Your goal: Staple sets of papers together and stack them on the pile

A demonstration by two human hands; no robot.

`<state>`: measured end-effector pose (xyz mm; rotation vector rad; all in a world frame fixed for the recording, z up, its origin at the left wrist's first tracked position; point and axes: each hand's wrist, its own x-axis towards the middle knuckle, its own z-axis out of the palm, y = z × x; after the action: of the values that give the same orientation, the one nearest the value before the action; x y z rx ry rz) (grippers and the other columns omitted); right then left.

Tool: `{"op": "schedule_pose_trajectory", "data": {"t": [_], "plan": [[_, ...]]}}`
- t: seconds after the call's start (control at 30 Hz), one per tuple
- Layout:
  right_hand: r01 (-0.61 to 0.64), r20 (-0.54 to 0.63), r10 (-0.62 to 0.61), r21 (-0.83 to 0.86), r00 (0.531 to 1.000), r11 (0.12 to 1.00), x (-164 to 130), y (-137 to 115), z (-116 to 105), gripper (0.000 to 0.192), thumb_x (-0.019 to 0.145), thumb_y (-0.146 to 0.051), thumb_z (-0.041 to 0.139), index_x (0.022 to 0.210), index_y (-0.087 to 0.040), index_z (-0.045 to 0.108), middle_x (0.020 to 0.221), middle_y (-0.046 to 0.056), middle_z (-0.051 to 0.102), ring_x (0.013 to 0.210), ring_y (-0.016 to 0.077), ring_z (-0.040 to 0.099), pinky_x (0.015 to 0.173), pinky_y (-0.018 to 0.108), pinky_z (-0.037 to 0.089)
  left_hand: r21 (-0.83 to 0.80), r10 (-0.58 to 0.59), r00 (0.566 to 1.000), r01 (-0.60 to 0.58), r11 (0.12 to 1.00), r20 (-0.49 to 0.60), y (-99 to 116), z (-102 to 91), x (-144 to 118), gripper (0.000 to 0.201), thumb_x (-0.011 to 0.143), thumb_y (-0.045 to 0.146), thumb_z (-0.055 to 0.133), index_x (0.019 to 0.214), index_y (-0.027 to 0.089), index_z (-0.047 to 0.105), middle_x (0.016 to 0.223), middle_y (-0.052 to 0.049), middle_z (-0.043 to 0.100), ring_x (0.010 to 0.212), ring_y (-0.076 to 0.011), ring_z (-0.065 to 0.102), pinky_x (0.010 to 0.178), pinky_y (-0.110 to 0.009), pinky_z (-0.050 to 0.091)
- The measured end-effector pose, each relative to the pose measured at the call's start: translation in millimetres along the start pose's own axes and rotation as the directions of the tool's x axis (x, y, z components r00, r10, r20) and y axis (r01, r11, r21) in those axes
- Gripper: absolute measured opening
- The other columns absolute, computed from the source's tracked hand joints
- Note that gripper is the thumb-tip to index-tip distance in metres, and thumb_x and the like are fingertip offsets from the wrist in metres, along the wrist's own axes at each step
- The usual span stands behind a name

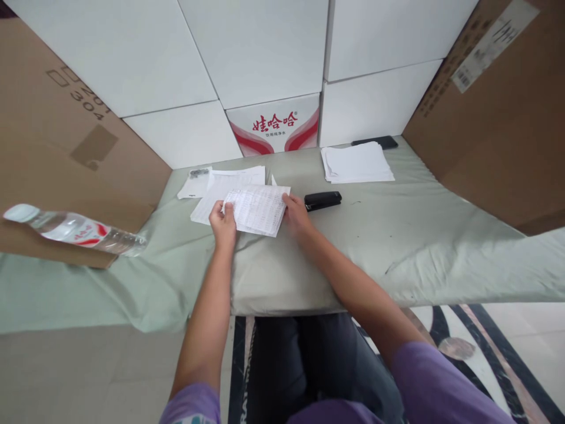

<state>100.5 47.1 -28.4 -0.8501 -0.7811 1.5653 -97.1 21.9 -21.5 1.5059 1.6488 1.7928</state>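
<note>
Both hands pinch printed sheet [258,209], long axis left-right, slightly tilted: left hand [223,224], right hand [296,215].

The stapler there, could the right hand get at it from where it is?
Probably yes. The stapler lies on the cloth just right of the right hand, with nothing between them. That hand holds the printed sheet's right edge, as the left hand does the left, so it must let go first.

Present: two hands [223,222], one stapler [322,200], one water bottle [73,229], one phone [375,142], one white paper stack [356,163], two brown cartons [57,135]
</note>
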Motion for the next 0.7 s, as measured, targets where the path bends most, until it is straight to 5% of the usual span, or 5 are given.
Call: {"op": "schedule_pose_trajectory", "data": {"t": [0.2,0.4,0.57,0.7], "plan": [[0.202,0.059,-0.194,-0.207,0.979,0.957,-6,-18,-6,0.044,0.084,-0.063,0.058,0.097,-0.022,0.064,0.09,0.005,0.069,0.092,0.0227,0.064,0.082,0.038,0.054,-0.208,-0.144,0.99,0.144,0.968,0.013,-2,1.5,3,0.052,0.083,0.068,0.057,0.07,0.017,0.058,0.065,0.001,0.052,0.066,-0.0126,0.053,0.065,-0.025,0.046],[0.439,0.372,-0.282,-0.456,0.884,0.775,-24,-47,-9,0.038,0.089,-0.057,0.054,0.096,-0.023,0.068,0.091,0.002,0.068,0.088,0.0209,0.06,0.083,0.036,0.049,-0.412,-0.303,0.909,0.402,0.817,0.286,14,2.2,-2,0.048,0.061,0.054,0.085,0.088,0.017,0.071,0.085,-0.007,0.074,0.092,-0.0238,0.071,0.087,-0.036,0.057],[0.282,0.349,-0.165,-0.318,0.922,0.905,-23,-38,-7,0.04,0.08,-0.058,0.065,0.098,-0.022,0.07,0.092,0.003,0.07,0.091,0.0217,0.064,0.08,0.034,0.051,-0.592,-0.235,0.959,0.284,0.754,0.16,21,10.3,-7,0.055,0.069,0.054,0.081,0.111,0.019,0.07,0.119,-0.011,0.072,0.122,-0.0255,0.063,0.109,-0.039,0.047],[0.062,0.307,-0.025,-0.112,0.951,0.992,-27,-25,-1,0.047,0.083,-0.06,0.059,0.107,-0.021,0.069,0.094,0.007,0.073,0.095,0.0245,0.068,0.078,0.037,0.055,-0.622,-0.188,0.968,0.25,0.742,0.165,20,13.2,-9,0.057,0.077,0.056,0.074,0.123,0.023,0.066,0.131,-0.01,0.067,0.13,-0.0252,0.057,0.112,-0.04,0.044]]}}
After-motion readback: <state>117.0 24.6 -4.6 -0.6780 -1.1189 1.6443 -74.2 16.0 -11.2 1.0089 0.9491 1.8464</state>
